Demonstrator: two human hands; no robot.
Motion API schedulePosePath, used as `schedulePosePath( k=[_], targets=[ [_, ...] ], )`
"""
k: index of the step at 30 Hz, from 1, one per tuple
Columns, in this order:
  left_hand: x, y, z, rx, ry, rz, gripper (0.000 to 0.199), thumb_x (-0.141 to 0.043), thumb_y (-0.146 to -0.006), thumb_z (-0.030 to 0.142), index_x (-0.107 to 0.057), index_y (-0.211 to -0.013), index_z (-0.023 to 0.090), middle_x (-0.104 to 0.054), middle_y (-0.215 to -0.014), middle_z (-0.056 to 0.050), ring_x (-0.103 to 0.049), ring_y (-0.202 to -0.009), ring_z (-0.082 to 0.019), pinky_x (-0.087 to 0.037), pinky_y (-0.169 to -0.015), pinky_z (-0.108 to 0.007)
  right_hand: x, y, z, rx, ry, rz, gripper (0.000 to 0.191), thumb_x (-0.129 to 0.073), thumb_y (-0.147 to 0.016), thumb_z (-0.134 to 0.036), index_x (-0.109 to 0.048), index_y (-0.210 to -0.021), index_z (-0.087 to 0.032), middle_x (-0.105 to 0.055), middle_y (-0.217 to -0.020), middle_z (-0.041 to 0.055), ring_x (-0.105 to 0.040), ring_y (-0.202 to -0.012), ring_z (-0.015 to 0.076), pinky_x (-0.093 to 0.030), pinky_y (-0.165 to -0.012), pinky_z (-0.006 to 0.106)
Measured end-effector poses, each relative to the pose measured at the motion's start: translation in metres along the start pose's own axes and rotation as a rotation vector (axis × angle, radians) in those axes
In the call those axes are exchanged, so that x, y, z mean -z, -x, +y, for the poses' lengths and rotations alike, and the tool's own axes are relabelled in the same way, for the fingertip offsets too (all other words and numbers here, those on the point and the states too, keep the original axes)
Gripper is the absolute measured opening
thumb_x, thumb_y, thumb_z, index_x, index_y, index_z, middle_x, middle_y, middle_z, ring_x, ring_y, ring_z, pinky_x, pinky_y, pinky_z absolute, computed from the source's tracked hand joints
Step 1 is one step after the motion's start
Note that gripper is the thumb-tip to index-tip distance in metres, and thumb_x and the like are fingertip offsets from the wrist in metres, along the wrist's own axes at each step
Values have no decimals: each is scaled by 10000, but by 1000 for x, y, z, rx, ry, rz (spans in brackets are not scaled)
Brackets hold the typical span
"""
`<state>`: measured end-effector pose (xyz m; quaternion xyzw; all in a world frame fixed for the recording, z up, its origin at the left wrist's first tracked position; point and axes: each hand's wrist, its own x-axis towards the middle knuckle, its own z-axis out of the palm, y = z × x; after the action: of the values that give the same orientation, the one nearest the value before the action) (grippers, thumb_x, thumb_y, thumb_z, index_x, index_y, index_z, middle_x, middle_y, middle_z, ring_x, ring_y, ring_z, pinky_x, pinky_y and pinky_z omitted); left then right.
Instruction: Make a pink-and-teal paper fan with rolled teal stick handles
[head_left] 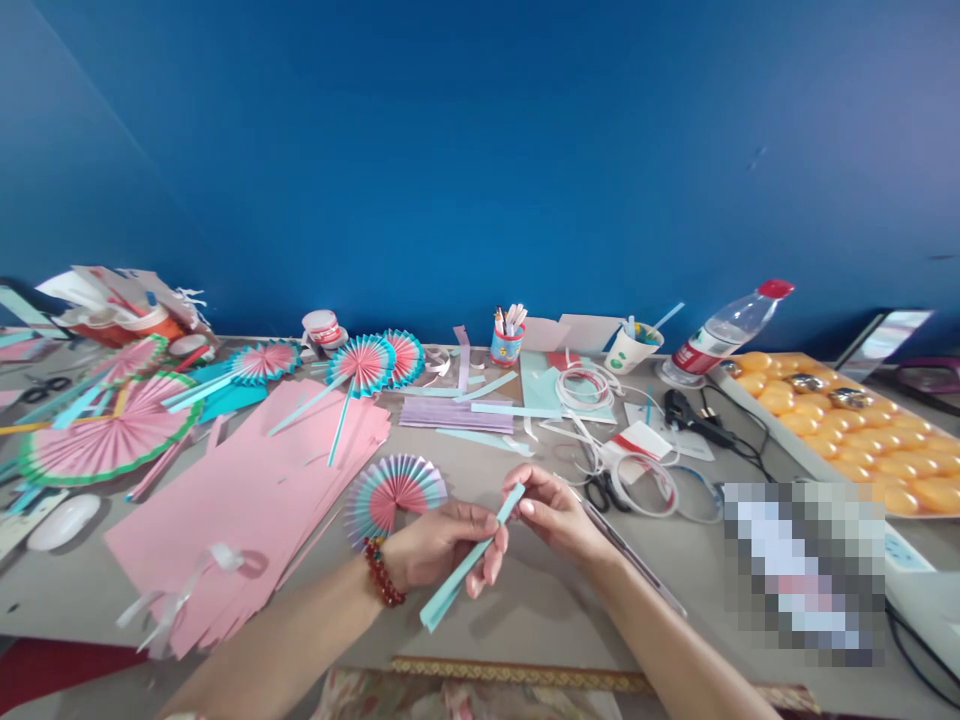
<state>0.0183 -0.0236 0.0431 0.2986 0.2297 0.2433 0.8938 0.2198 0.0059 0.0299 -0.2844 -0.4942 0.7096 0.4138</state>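
Folded light-green paper strip [457, 585]: in both hands, above grey table [555, 615] | round pink-and-blue pleated paper fan [397, 492] lies behind left hand | left hand [457, 545]: fingers closed around strip | right hand [551, 508]: half curled, fingertips pinching strip's top end

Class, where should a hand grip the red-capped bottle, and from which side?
Wrap the hand around the labelled body of the bottle, coming from the near side. That section is broad, while the top tapers to the cap. The wall backs it; the paper cup and egg-shaped orange pieces flank it.
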Motion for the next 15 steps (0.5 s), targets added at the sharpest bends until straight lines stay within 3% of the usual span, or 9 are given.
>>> schedulePosePath(
  k=[5,9,13,15],
  targets=[
    [2,2,1,40,68,-88,250,-676,-854,331,-650,-805,87,-618,-602,-46,-559,-410,-105,-414,-406,-192,-3,1,-1,11,-35,-12,322,-820,-724,-438,-611,-798,-205,-588,-738,-10,-554,-652,132,-455,-643,278],
    [1,1,-1,64,17,-103,324,-628,-884,371,-677,-968,62,-660,-670,-78,-614,-462,-136,-477,-442,-217,-2,1,1,31,-22,22,311,-825,-723,-400,-583,-746,-205,-575,-703,-20,-539,-635,129,-440,-618,269],
    [-5,-1,-4,-49,-25,3,378,-587,-911,439,-639,-1067,99,-699,-807,-113,-701,-624,-199,-575,-613,-319,0,1,2,-4,-58,35,291,-805,-747,-391,-581,-763,-206,-562,-710,-27,-514,-568,113,-424,-556,261],
    [-7,-1,-5,-120,-80,90,367,-611,-901,442,-633,-1039,103,-700,-812,-113,-709,-642,-199,-574,-644,-315,2,1,2,-24,-49,59,292,-804,-748,-394,-585,-768,-202,-560,-715,-27,-507,-569,109,-428,-555,259]
  ],
)
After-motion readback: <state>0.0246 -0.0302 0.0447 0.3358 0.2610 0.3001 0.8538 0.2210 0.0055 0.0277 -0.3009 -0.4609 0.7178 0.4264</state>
